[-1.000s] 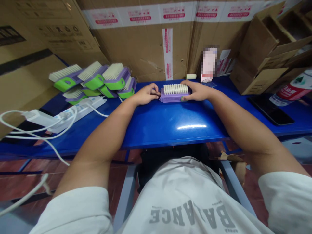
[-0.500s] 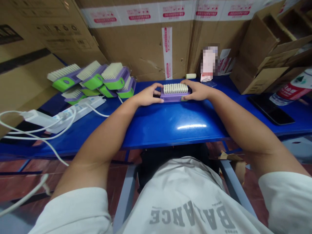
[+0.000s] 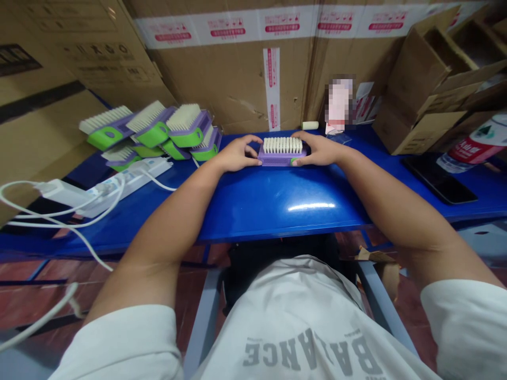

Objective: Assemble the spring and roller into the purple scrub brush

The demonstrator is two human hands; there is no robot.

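Observation:
A purple scrub brush (image 3: 279, 159) rests on the blue table with its cream bristles facing up. My left hand (image 3: 241, 153) curves around its left end, thumb at the near corner and fingers at the far side. At the other end, my right hand (image 3: 320, 150) grips the brush between thumb and fingers. A bit of green shows beside the right thumb, and the rest of that end is covered by the hand. To the left lies a stack of similar green and purple brushes (image 3: 189, 126), bristles up.
A white power strip (image 3: 130, 182) with cables lies at the left. Cardboard boxes (image 3: 222, 79) stand along the back. On the right are a black phone (image 3: 439, 179), a bottle with a red label (image 3: 473, 145) and open cartons (image 3: 420, 100). A small pale cylinder (image 3: 310, 125) lies behind the brush.
The brush has shifted slightly to the left, with both hands still at its ends. Otherwise the scene looks the same.

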